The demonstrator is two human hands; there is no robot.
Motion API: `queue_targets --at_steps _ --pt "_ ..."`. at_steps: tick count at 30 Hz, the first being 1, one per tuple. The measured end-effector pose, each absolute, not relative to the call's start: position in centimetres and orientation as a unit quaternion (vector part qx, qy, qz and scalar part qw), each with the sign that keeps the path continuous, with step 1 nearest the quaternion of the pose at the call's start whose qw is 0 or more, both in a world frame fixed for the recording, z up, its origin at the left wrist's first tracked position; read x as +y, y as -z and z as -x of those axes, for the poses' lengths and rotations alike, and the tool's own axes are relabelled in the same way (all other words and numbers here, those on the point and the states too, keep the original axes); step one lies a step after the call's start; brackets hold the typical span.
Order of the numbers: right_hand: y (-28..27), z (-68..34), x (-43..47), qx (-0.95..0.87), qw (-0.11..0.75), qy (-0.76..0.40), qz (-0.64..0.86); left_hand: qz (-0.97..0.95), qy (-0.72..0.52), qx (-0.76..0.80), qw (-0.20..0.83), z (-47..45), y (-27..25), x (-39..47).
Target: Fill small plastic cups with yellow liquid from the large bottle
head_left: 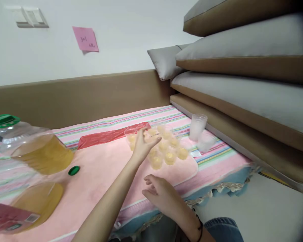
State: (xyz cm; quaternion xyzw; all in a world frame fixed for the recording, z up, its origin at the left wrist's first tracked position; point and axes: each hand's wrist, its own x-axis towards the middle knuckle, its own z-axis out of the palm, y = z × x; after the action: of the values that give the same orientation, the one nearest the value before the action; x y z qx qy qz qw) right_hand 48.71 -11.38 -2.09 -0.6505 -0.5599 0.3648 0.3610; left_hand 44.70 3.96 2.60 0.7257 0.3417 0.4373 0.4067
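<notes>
Liquid [170, 158] in the cups [156, 162] is yellow, the cap [74, 170] green, the mat [101, 164] pink, the cloth [214, 159] multicolour-striped.

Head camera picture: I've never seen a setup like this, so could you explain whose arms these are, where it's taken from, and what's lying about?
There's no machine here: these are a person's own bare arms. The single picture comes from a camera worn on that person's head, looking forward and down.

On a striped cloth lies a pink mat. Clear cups of yellow liquid stand together on its right side. At the left are two large containers of yellow liquid, with a loose green cap nearby. A stack of clear cups stands to the right.

The left hand reaches among the filled cups; whether it grips one isn't clear. The right hand holds nothing.
</notes>
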Motion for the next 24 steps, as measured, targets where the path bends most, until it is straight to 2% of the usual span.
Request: queue_targets --at_steps 3,6,8,14,18,24 --pt "2.1 -49.2 -11.5 -0.568 0.377 -0.295 0.67 -0.827 -0.282 0.246 0.419 -50.2 -4.9 1.1" --pt "2.0 -50.0 -11.7 -0.554 0.382 -0.277 0.686 -0.92 -0.147 0.235 0.277 -56.1 -5.6 -0.8" --pt "1.8 -51.1 -12.0 -0.545 0.375 -0.27 0.7 -0.935 -0.112 0.24 0.237 -59.4 -5.5 -1.5" --pt "1.8 -59.2 -13.8 -0.442 0.396 -0.24 0.768 -0.941 -0.072 0.269 0.194 -64.6 -4.7 -2.4" --pt "2.3 -64.7 -14.8 -0.288 0.453 -0.134 0.833 -0.937 -0.067 0.283 0.194 -65.8 -4.0 -2.5" --pt "3.9 -67.9 -13.7 -0.235 0.519 -0.094 0.816 -0.924 -0.093 0.3 0.218 -66.4 -3.4 -2.5"
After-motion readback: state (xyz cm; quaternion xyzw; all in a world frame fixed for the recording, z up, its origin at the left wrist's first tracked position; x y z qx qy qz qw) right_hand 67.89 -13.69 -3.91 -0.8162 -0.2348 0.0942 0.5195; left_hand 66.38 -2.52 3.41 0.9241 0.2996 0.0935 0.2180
